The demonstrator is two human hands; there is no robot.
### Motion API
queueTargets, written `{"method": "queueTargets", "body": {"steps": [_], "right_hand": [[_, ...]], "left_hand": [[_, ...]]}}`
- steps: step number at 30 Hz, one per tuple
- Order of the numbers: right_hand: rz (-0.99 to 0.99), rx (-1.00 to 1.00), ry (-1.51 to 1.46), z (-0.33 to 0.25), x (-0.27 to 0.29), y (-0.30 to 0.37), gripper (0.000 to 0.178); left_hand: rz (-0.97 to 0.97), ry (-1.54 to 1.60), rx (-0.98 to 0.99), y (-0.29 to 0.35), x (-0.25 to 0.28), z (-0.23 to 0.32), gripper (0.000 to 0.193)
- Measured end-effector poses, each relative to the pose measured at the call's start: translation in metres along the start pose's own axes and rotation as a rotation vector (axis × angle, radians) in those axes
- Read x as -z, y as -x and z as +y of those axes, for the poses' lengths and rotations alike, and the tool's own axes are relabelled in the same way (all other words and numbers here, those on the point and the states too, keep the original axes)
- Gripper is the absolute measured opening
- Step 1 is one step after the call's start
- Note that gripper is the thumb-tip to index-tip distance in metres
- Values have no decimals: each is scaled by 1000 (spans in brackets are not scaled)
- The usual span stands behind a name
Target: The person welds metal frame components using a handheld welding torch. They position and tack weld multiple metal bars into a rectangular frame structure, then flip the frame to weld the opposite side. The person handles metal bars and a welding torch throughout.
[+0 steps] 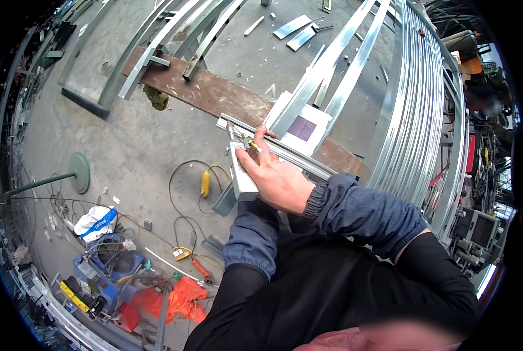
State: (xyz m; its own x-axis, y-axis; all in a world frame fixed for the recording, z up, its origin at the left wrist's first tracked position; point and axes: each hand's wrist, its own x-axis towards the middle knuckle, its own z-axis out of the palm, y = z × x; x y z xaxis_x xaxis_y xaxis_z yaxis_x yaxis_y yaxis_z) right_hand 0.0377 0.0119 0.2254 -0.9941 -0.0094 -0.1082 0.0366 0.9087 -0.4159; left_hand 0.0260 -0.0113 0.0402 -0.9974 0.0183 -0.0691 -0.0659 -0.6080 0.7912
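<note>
My right hand [282, 181] is closed, with a small brass-coloured fitting [251, 143] between its thumb and forefinger. The forefinger reaches over a silvery metal rail [299, 157]. Beneath the thumb is a pale grey metal box section [242, 180], and a slim metal rod-like part [231, 130] projects from its far end. My left sleeve [252, 231] runs up under the box section. The left hand itself is hidden behind it and behind the right hand.
A rusty brown beam [214, 96] carries several metal profiles [337, 67]. Stacked shiny tubes [410, 99] lie at right. At left are a yellow pendant control [205, 183] with cables, a green round-based stand [80, 172], a blue machine [100, 272] and orange cloth [182, 298].
</note>
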Motion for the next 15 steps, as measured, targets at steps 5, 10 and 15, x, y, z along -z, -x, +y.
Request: {"method": "queueTargets", "body": {"steps": [5, 10, 15], "right_hand": [[-5, 9, 42, -1, -8, 0, 72], [-54, -42, 43, 4, -15, 0, 77], [-44, -36, 48, 4, -16, 1, 73]], "left_hand": [[-84, 74, 22, 2, 9, 1, 52], [8, 160, 39, 4, -14, 18, 55], [95, 116, 65, 3, -6, 3, 58]]}}
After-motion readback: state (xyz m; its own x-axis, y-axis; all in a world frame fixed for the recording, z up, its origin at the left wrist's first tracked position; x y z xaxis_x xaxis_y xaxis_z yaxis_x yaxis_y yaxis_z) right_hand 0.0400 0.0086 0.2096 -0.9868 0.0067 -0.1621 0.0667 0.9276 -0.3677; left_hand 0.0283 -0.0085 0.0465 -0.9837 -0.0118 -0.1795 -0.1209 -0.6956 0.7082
